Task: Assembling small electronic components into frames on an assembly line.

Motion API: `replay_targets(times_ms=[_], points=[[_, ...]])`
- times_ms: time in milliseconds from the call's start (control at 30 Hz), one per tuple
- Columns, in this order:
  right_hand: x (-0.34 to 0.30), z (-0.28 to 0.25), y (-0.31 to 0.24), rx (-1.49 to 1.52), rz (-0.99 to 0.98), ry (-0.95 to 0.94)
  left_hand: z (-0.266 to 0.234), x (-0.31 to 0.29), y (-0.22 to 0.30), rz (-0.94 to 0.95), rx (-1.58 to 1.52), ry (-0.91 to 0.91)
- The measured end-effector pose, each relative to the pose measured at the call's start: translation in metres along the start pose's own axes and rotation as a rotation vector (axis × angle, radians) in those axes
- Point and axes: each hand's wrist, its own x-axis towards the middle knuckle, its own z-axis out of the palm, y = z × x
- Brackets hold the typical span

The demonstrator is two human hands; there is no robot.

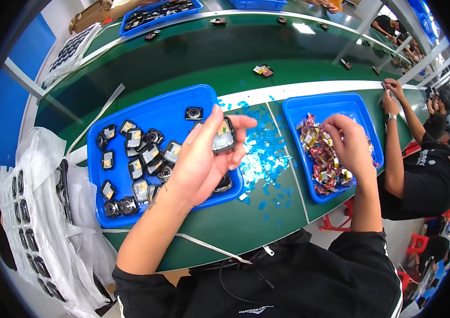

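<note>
Head view: left hand grips a watch case over the left blue tray's edge, while the right hand, hold unclear, hovers above small parts, seemingly picking or dropping one, calling next for precision.

Bright; glare on blue scraps; edges bent, corners black.

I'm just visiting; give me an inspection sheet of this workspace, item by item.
Surface: green table.
Job's things: left blue tray holds black watch-like cases; right blue tray holds small red and yellow parts.
Clutter: blue flakes scattered between the trays.
Hands: left hand holds a black-rimmed case; right hand is over the right tray, grip unclear.
Cables: none certain; pale strap near the front edge.
Surroundings: co-worker at right.
</note>
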Motion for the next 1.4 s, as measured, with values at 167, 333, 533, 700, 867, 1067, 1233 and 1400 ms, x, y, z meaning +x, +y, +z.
replay_targets(times_ms=[167, 333, 533, 700, 867, 1067, 1233, 1400], points=[[0.004, -0.01, -0.021, 0.06, -0.033, 0.139, 0.0, -0.005, -0.005, 0.052, 0.442, 0.099], [0.006, -0.016, -0.02, 0.615, 0.163, 0.043, 0.008, -0.007, -0.012, 0.077, 0.349, 0.052], [0.019, -0.018, 0.014, 0.149, 0.189, 0.078, 0.011, -0.009, -0.009, 0.115, 0.366, 0.067], [-0.001, -0.017, -0.01, 0.581, 0.221, -0.03, 0.007, -0.007, -0.014, 0.159, 0.598, 0.051], [-0.008, -0.007, -0.06, 0.911, 0.106, -0.232, 0.022, -0.018, -0.02, 0.358, 1.005, -0.094], [-0.007, 0.013, -0.09, 1.022, 0.043, -0.306, 0.025, -0.024, -0.023, 0.474, 1.047, -0.084], [-0.003, 0.023, -0.097, 0.29, -0.408, 0.034, 0.02, -0.021, -0.02, 0.479, 0.991, -0.068], [-0.018, 0.025, -0.094, 0.86, -0.074, -0.1, 0.017, -0.02, -0.022, 0.472, 0.848, -0.043]])
